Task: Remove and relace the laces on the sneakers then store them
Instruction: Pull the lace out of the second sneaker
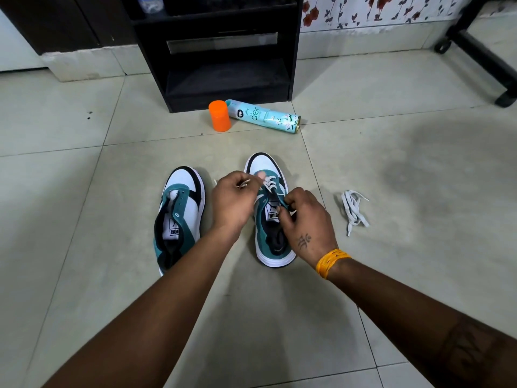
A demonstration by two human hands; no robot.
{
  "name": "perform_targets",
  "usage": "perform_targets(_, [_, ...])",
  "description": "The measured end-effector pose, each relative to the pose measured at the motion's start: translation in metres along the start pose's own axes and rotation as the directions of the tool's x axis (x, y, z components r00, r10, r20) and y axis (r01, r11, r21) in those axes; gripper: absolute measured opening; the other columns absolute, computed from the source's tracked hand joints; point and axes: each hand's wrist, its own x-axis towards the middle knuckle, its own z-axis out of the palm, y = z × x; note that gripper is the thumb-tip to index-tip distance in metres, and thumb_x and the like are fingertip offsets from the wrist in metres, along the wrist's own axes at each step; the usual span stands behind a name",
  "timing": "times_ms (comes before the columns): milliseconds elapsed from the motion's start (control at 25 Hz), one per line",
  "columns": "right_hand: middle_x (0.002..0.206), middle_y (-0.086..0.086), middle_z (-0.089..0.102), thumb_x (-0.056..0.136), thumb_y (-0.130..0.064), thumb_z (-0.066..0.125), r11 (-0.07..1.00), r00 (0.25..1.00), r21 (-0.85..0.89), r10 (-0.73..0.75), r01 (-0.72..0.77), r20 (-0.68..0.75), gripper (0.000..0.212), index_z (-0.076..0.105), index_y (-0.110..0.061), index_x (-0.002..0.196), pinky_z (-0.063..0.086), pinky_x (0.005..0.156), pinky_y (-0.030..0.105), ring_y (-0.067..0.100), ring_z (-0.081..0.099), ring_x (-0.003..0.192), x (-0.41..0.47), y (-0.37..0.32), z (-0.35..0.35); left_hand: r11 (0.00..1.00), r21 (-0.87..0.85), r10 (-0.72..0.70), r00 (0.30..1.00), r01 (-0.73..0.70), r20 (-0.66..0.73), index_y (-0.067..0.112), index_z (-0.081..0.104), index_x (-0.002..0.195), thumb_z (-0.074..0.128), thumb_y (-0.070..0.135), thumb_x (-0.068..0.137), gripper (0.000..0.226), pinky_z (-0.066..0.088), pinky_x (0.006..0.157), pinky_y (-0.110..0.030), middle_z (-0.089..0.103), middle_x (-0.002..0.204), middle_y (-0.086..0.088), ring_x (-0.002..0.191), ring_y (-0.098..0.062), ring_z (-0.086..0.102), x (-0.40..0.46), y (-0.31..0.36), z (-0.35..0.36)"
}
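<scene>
At frame centre, the right hand [303, 219] pinched the right sneaker's [272, 211] tongue while the left hand [233, 201] pinched a lace [269, 182] threaded through its front eyelets. The unlaced left sneaker [179, 217] sat just beside it on the floor [84, 219], a loose lace [354, 210] lying to the right. Farther up, an orange cap [219, 116] touched a fallen spray can [263, 116] before a black shelf [223, 51].

We read this as a home interior, floor level. Pale tiled floor [84, 191] with grout lines, floral wallpaper [377, 9] above a tiled skirting, black open shelf unit [223, 51] against the wall. Household clutter on the floor: air-freshener can [265, 116] lying on its side, orange cap [220, 116] beside it. Black furniture leg [481, 51] with feet at right.
</scene>
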Motion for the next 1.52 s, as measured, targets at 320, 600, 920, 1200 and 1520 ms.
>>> perform_targets(320, [0.099, -0.001, 0.06, 0.094, -0.032, 0.06, 1.0, 1.0, 0.003, 0.008, -0.008, -0.012, 0.015, 0.053, -0.021, 0.101, 0.051, 0.07, 0.042, 0.026, 0.061, 0.078, 0.0, 0.003, 0.001, 0.807, -0.536, -0.33, 0.942, 0.247, -0.063, 0.015, 0.052, 0.085, 0.054, 0.023, 0.105, 0.022, 0.056, 0.049, -0.026, 0.068, 0.075, -0.004, 0.061, -0.021, 0.066, 0.004, 0.007, 0.003])
perform_targets(600, [0.088, -0.008, 0.063, 0.091, -0.049, 0.061, 0.998, 0.997, 0.032, 0.055, -0.054, -0.044, 0.023, 0.058, -0.026, 0.091, 0.05, 0.068, 0.035, 0.017, 0.062, 0.075, 0.006, 0.001, 0.0, 0.992, 0.122, 0.023, 0.921, 0.027, -0.389, 0.017, 0.053, 0.126, 0.069, 0.042, 0.094, 0.044, 0.048, 0.093, -0.037, 0.055, 0.129, -0.003, 0.113, -0.023, 0.057, -0.02, -0.015, -0.003])
perform_targets(920, [0.096, 0.006, 0.074, 0.096, -0.022, 0.053, 0.949, 0.951, -0.111, -0.28, 0.294, 0.128, 0.022, 0.064, -0.023, 0.115, 0.053, 0.068, 0.042, 0.036, 0.067, 0.085, 0.05, -0.004, -0.019, 0.852, 0.376, 0.428, 0.898, -0.365, -0.098, 0.013, 0.061, 0.095, 0.071, 0.025, 0.094, 0.015, 0.052, 0.072, -0.038, 0.065, 0.095, 0.003, 0.081, -0.015, 0.064, -0.043, -0.044, 0.005])
perform_targets(1200, [0.095, 0.008, 0.069, 0.1, -0.025, 0.047, 0.678, 0.831, -0.483, -0.421, 0.554, 0.363, 0.02, 0.053, -0.018, 0.117, 0.03, 0.056, 0.036, 0.04, 0.065, 0.077, 0.068, -0.018, -0.022, 0.827, 0.447, 0.441, 0.887, -0.34, -0.14, 0.008, 0.056, 0.095, 0.059, 0.016, 0.099, 0.009, 0.036, 0.067, -0.033, 0.063, 0.091, -0.005, 0.08, -0.027, 0.061, -0.041, -0.046, 0.008])
perform_targets(1520, [0.089, 0.014, 0.07, 0.1, -0.025, 0.047, 0.978, 0.981, -0.176, -0.079, 0.111, 0.179, 0.02, 0.054, -0.015, 0.116, 0.042, 0.06, 0.038, 0.042, 0.065, 0.081, 0.063, -0.007, -0.011, 0.83, 0.466, 0.42, 0.893, -0.308, -0.159, 0.011, 0.052, 0.096, 0.057, 0.017, 0.1, 0.009, 0.036, 0.066, -0.034, 0.061, 0.09, -0.003, 0.08, -0.026, 0.059, -0.044, -0.048, 0.014])
